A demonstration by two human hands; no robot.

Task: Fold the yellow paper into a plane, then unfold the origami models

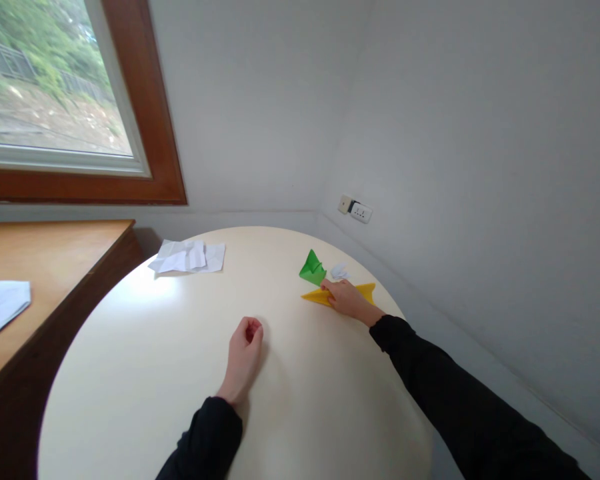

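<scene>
My right hand reaches to the right side of the round table and has its fingers closed on a yellow paper airplane. The airplane's pointed nose faces left, and its middle is hidden under the hand. Just beyond it sits a folded green paper piece, close to my fingertips. A small white folded paper lies to the right of the green one. My left hand rests on the table near the middle, fingers curled into a loose fist with nothing visible in it.
Creased white paper sheets lie at the far left of the round white table. Left of it stands a wooden desk with a folded pale paper. Walls with a power socket close off the back and right.
</scene>
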